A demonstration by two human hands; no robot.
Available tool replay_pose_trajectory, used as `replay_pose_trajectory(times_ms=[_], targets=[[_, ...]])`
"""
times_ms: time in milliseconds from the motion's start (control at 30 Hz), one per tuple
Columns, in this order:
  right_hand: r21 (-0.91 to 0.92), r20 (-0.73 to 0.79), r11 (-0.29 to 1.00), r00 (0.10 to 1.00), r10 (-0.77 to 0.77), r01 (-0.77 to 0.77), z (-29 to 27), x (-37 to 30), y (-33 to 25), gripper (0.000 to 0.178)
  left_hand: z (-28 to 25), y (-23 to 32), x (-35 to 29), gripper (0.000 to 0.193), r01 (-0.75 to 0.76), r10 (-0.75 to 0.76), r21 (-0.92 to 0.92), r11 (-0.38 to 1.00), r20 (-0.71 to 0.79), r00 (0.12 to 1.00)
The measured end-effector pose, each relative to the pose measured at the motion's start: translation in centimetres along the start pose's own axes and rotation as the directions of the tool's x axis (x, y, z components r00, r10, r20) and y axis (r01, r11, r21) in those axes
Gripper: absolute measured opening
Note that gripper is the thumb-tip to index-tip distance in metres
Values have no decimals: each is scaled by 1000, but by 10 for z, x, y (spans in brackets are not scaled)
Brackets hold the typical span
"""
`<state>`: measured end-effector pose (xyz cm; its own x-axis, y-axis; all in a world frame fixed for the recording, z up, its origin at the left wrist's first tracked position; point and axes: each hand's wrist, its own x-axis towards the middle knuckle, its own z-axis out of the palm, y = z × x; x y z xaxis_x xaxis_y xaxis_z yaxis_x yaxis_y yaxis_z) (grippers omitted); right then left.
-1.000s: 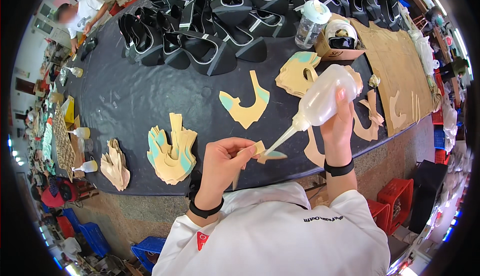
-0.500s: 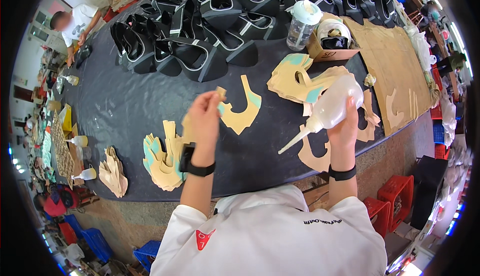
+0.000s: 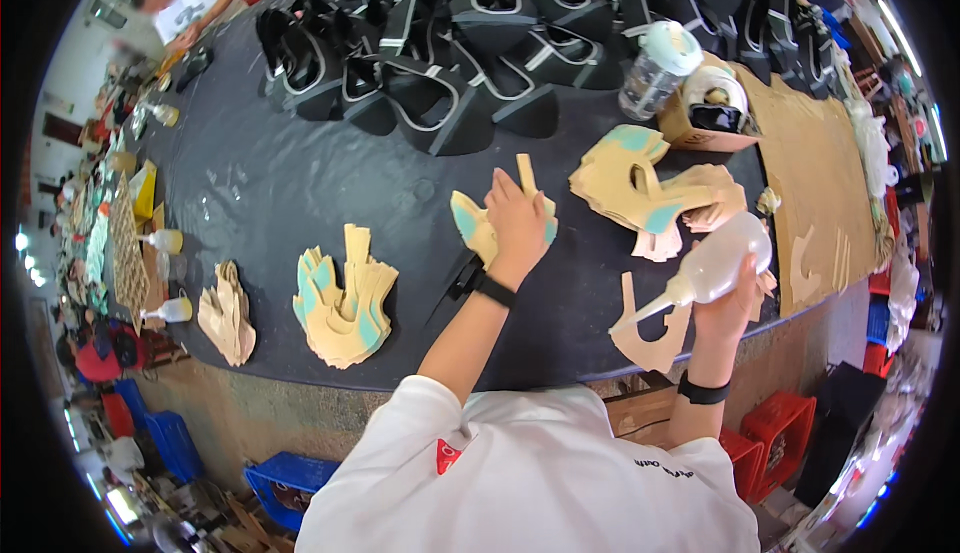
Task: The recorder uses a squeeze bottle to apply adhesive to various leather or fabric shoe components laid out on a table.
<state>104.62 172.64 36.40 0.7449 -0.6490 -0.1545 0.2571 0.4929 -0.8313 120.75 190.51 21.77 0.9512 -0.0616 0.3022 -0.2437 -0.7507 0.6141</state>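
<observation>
My left hand (image 3: 518,223) lies over a tan cut shoe piece with teal patches (image 3: 478,231) on the black table. Its fingers are stretched out and press on the piece, hiding the middle of it. My right hand (image 3: 728,308) is wrapped round a translucent white squeeze bottle (image 3: 728,256), tilted with its long thin nozzle pointing down to the left. Below that nozzle rests a pale tan curved piece (image 3: 657,345). Past the bottle sits a stack of tan and teal pieces (image 3: 610,178). Another such stack (image 3: 345,318) lies left of my left arm.
Many black wedge shoes (image 3: 430,103) crowd the table's far side. A lidded clear bottle (image 3: 660,71) stands near a small cardboard box (image 3: 700,133). A brown board (image 3: 810,183) covers the right end. Pinkish tan pieces (image 3: 228,318) lie left. A co-worker (image 3: 190,3) is at the far left.
My left hand has moved right and down onto the tan and teal shoe piece; the small tan bit it pinched no longer shows. The squeeze bottle has shifted right and lower in the picture.
</observation>
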Motion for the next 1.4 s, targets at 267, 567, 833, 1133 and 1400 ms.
replay_pose_trajectory(times_ms=[267,567,833,1133,1400], targets=[[-34,15,998,999,46,-46,18,-1,20,52,-163,-143,-60,42,421,-389,493,762,-172,905],[-46,118,995,988,99,-94,67,-19,37,54,-216,-166,-78,7,419,-549,-508,752,-131,826],[23,132,1000,991,4,-7,100,-31,40,58,-280,-21,-37,14,497,-357,-610,618,345,868],[40,-1,991,992,-128,128,108,-41,22,51,-262,42,-33,12,675,-112,-594,438,709,697],[18,-23,987,987,-156,157,98,-42,15,48,-253,47,-35,13,645,-31,-618,450,710,703]])
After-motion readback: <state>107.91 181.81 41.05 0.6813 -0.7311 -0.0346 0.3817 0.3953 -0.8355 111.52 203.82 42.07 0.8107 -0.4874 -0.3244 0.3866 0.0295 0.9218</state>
